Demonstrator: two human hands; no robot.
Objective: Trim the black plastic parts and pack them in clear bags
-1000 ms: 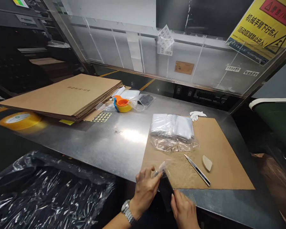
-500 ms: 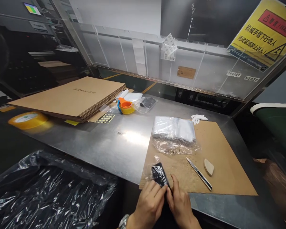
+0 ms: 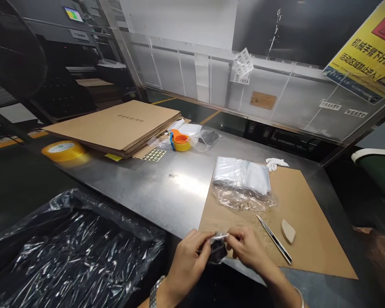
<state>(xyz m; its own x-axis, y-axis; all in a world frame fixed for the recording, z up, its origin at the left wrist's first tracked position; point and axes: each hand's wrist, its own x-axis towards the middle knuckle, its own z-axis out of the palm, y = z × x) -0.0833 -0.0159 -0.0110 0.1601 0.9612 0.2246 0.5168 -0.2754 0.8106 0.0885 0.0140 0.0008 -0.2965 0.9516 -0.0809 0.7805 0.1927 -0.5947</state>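
A small clear plastic bag with a black flat item inside is held up over the near edge of the cardboard sheet. My left hand, closed, pinches the bag's upper left side between thumb and fingers. On the opposite side my right hand pinches the bag's top corner. What exactly the black item is cannot be made out. To the right of my hands lie a utility knife and a beige rounded piece. Beyond them rests a pack of clear plastic bags.
A white glove lies at the cardboard's far edge. Farther left are tape rolls, a sticker sheet, stacked cardboard and a yellow tape roll. A black-lined bin stands left of the metal table.
Both hands have lifted the bagged black item off the cardboard and tilted it toward me. Their grip has shifted to the bag's top end. The view has swung slightly left.
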